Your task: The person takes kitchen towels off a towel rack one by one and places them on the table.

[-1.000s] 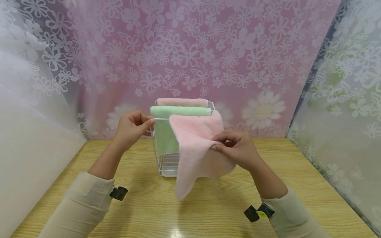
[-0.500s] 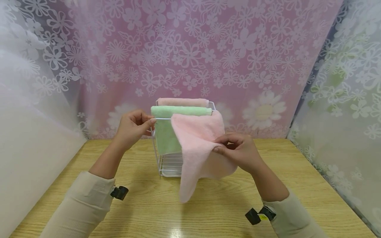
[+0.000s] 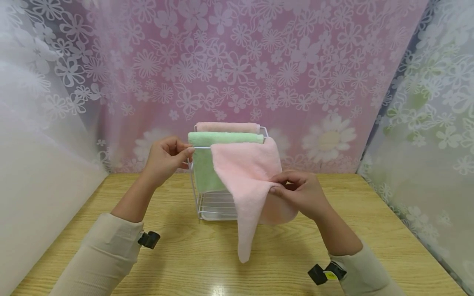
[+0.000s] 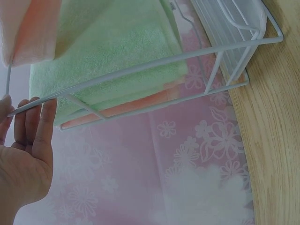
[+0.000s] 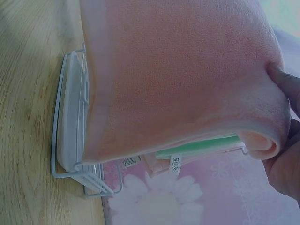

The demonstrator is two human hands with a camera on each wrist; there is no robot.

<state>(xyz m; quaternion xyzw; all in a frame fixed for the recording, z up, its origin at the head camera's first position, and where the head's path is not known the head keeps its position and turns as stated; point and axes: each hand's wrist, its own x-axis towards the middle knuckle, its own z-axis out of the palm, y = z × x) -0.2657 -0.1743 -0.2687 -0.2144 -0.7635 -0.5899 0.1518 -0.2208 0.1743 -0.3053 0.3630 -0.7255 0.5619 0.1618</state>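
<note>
A white wire rack (image 3: 203, 147) stands on the table, with towels over its upper bars. My left hand (image 3: 164, 158) pinches the rack's front upper left corner between thumb and fingers; the left wrist view shows the fingertips at the rod. Over the front bar hangs a pink towel (image 3: 244, 164), skewed to the right, one corner dangling forward in a point. My right hand (image 3: 301, 193) pinches a fold of it near its right side. Behind it hang a neatly draped green towel (image 3: 207, 172) and another pink towel (image 3: 227, 127), mostly hidden.
A white tray (image 3: 218, 215) sits in the rack's base. White labels (image 5: 175, 166) hang from the rear towels. The wooden table (image 3: 192, 259) is bounded by a pink flowered curtain (image 3: 237, 61) behind and pale curtains at both sides.
My right hand has moved slightly right and down with the pinched fold. The front pink towel's dangling corner has swung right and lower, baring more of the tray. My left hand has stayed at the corner.
</note>
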